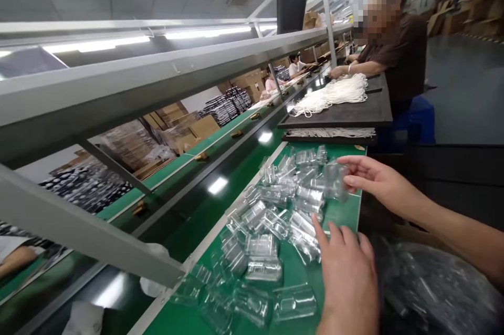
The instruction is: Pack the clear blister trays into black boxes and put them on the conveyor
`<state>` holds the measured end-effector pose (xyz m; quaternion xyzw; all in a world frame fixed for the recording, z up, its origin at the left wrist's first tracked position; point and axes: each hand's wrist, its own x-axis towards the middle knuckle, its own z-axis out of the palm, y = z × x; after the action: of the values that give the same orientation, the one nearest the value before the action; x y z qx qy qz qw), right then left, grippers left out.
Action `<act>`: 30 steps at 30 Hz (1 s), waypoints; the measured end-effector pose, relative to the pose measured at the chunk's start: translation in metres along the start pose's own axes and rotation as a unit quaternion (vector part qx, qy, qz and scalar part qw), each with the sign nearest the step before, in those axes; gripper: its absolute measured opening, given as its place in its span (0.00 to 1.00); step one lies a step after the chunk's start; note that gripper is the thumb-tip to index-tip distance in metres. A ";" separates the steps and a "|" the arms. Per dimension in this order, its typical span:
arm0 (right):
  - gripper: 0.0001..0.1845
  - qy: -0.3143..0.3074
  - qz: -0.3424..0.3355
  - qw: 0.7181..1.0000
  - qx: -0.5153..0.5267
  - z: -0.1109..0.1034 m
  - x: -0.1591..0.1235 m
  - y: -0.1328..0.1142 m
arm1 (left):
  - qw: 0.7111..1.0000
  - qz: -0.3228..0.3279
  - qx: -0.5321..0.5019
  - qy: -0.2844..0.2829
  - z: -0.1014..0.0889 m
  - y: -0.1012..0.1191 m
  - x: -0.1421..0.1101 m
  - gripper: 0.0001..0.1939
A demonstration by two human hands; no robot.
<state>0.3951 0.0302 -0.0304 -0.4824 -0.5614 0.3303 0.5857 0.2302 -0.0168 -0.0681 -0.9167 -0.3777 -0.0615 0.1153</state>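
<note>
Currently, your right hand [380, 188] pinches one plastic shell [332, 180]; many loose shells [262, 245] remain on the table [305, 274] beside your spread left hand [347, 272].

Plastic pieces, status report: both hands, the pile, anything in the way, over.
Right hand holding a clear plastic piece, blurred. Left hand spread beside the pile. Pieces overlapping; black tray with white cords at the far end.
</note>
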 end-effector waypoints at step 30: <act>0.20 -0.203 -0.203 0.890 -0.354 0.111 0.076 0.018 | 0.936 -0.321 -0.118 0.081 -0.011 -0.105 -0.129 0.28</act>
<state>0.3008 0.1283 -0.0321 -0.4558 -0.8333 0.0749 0.3037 0.0649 -0.0347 -0.0657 -0.7458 -0.6309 -0.2136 0.0108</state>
